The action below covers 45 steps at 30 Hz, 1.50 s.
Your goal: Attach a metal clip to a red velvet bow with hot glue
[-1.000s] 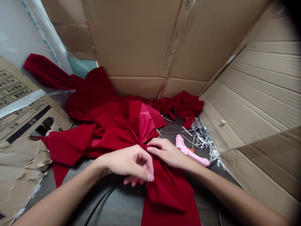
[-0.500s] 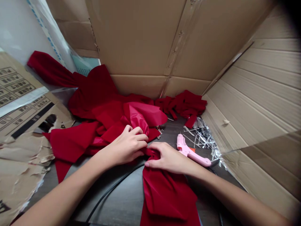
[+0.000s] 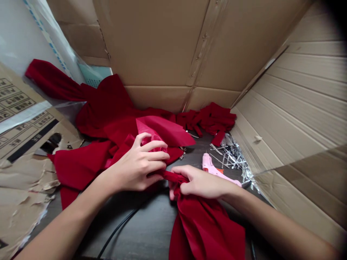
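Gathered red fabric (image 3: 211, 224) runs between my two hands at the middle of the table. My right hand (image 3: 196, 182) is closed round its bunched neck, and the loose end fans out below toward me. A narrow twisted part of the fabric reaches left into my left hand (image 3: 143, 162), whose thumb and fingers close on it. Behind my left hand a shinier red flap (image 3: 168, 130) stands up from the cloth. A pink glue gun (image 3: 217, 169) lies just beyond my right wrist, partly hidden by the forearm.
Heaped red cloth (image 3: 105, 108) covers the back left; small red strips (image 3: 208, 119) lie at the back. Silver wire ties (image 3: 235, 155) are piled along the right cardboard wall (image 3: 292, 115). A black cable (image 3: 119, 227) crosses the table. A torn printed carton (image 3: 27, 162) stands left.
My right hand has turned and tightened round the gathered neck, and the hanging fabric end has swung right. My left hand has shifted slightly left, with a narrow fabric strip now showing between the hands.
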Motion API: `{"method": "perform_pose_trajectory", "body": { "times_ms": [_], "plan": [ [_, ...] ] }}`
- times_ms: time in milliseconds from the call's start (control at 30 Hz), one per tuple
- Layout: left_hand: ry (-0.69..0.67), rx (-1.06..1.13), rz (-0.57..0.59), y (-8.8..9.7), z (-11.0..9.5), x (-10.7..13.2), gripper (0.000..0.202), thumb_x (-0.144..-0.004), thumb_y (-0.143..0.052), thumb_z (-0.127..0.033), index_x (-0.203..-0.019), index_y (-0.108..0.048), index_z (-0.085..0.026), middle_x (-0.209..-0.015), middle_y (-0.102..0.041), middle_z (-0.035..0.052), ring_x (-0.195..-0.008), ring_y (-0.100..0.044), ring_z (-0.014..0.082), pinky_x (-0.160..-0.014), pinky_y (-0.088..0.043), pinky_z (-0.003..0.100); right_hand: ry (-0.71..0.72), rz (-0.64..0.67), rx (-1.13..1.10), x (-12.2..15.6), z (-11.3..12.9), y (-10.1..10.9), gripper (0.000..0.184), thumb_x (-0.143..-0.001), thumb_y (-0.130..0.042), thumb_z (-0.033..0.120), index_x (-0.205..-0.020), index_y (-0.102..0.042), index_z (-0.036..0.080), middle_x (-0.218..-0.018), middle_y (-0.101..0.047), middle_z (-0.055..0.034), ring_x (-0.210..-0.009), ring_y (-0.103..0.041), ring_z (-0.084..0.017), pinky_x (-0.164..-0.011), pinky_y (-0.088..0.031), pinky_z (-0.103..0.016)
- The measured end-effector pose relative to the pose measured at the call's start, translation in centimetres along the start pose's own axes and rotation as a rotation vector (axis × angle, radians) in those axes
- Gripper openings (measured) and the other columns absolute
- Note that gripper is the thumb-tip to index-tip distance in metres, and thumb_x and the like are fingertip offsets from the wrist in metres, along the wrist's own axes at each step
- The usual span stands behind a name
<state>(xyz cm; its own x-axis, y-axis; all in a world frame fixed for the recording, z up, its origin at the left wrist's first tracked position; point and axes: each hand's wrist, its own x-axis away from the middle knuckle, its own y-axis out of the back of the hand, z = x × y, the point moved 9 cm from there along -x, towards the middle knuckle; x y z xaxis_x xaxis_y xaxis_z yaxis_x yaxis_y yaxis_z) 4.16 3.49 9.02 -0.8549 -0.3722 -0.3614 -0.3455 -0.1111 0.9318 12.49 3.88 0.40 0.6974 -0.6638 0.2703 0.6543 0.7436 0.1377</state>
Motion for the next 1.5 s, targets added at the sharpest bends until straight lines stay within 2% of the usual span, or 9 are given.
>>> {"method": "perform_pose_trajectory", "body": {
  "times_ms": [133, 333, 500, 600, 733, 900, 1067, 1200, 1500],
  "plan": [
    [-0.036, 0.109, 0.047, -0.9, -0.5, -0.2, 0.01, -0.084, -0.06, -0.018, -0.088, -0.068, -0.021, -0.098, -0.074, 0.0038, -0.12, -0.055, 0.0247, -0.118, -0.01, 0.053, -0.059, 0.142, -0.377, -0.4, -0.9, -1.7, 0.034, -0.057, -0.047, 0.006, -0.088, -0.052, 0.019, -0.08, -0.072, -0.0028, -0.069, -0.069, -0.019, -0.072, -0.052, -0.033],
    [-0.004, 0.033, 0.041, -1.0, 0.5, -0.1, 0.011, -0.085, -0.058, -0.023, -0.085, -0.068, -0.019, -0.084, -0.069, 0.0057, -0.1, -0.056, 0.0229, -0.112, -0.029, 0.047, -0.079, 0.065, -0.344, -1.1, -1.9, -1.2, 0.036, -0.055, -0.045, 0.006, -0.088, -0.053, 0.019, -0.061, -0.068, 0.0025, -0.056, -0.058, -0.013, -0.057, -0.041, -0.022],
    [0.039, 0.099, 0.061, -0.4, 1.3, 0.3, 0.012, -0.086, -0.059, -0.027, -0.09, -0.067, -0.02, -0.087, -0.069, 0.0055, -0.102, -0.051, 0.0242, -0.105, -0.029, 0.045, -0.085, 0.117, -0.432, -0.5, -1.2, -1.9, 0.026, -0.069, -0.057, 0.016, -0.095, -0.054, 0.019, -0.059, -0.054, 0.0065, -0.048, -0.046, -0.01, -0.05, -0.035, -0.021],
    [0.093, 0.184, 0.166, -1.7, 1.8, 0.4, 0.013, -0.085, -0.061, -0.031, -0.089, -0.067, -0.02, -0.088, -0.068, 0.0052, -0.102, -0.05, 0.0244, -0.102, -0.029, 0.044, -0.09, 0.124, -0.27, -0.6, -1.4, -2.0, 0.02, -0.075, -0.065, 0.025, -0.09, -0.054, 0.019, -0.065, -0.052, 0.0057, -0.053, -0.048, -0.01, -0.052, -0.036, -0.022],
    [0.139, 0.248, 0.266, -3.4, 2.1, 0.6, 0.013, -0.08, -0.065, -0.031, -0.086, -0.067, -0.02, -0.09, -0.067, 0.0045, -0.101, -0.049, 0.0246, -0.099, -0.029, 0.042, -0.074, 0.063, 0.046, -1.2, -2.1, -1.5, 0.013, -0.085, -0.059, 0.031, -0.087, -0.054, 0.019, -0.066, -0.055, 0.0042, -0.06, -0.051, -0.013, -0.057, -0.037, -0.024],
    [0.146, 0.241, 0.283, -3.8, 2.0, 0.5, 0.021, -0.082, -0.064, -0.04, -0.087, -0.071, -0.02, -0.091, -0.067, 0.005, -0.102, -0.048, 0.0252, -0.1, -0.026, 0.043, 0.094, -0.194, 0.512, -1.0, -0.6, -0.2, 0.018, -0.09, -0.056, 0.035, -0.085, -0.061, 0.018, -0.078, -0.063, -0.0003, -0.069, -0.052, -0.016, -0.063, -0.036, -0.027],
    [0.155, 0.265, 0.307, -4.2, 2.1, 0.5, 0.02, -0.088, -0.059, -0.036, -0.086, -0.073, -0.022, -0.089, -0.068, 0.0031, -0.102, -0.048, 0.0231, -0.1, -0.025, 0.042, 0.25, -0.373, 0.833, 0.1, 1.4, -0.4, 0.016, -0.093, -0.054, 0.029, -0.086, -0.063, 0.017, -0.088, -0.063, -0.0057, -0.083, -0.055, -0.02, -0.074, -0.039, -0.03],
    [0.223, 0.274, 0.321, -5.0, 2.5, 0.7, 0.016, -0.085, -0.064, -0.035, -0.081, -0.073, -0.023, -0.09, -0.068, 0.0012, -0.104, -0.047, 0.0229, -0.101, -0.022, 0.041, 0.311, -0.4, 0.798, 0.0, 1.4, -0.3, 0.003, -0.088, -0.06, 0.018, -0.09, -0.062, 0.018, -0.092, -0.062, -0.0048, -0.087, -0.054, -0.019, -0.076, -0.041, -0.029],
    [0.385, 0.371, 0.356, -6.7, 3.7, 0.9, 0.01, -0.075, -0.075, -0.031, -0.074, -0.072, -0.022, -0.083, -0.069, -0.0019, -0.101, -0.048, 0.0216, -0.102, -0.022, 0.039, 0.142, -0.342, 0.461, -1.7, -1.3, 1.1, 0.019, -0.072, -0.071, 0.011, -0.073, -0.053, 0.018, -0.069, -0.053, 0.0048, -0.063, -0.045, -0.011, -0.059, -0.032, -0.023]
  ]
}}
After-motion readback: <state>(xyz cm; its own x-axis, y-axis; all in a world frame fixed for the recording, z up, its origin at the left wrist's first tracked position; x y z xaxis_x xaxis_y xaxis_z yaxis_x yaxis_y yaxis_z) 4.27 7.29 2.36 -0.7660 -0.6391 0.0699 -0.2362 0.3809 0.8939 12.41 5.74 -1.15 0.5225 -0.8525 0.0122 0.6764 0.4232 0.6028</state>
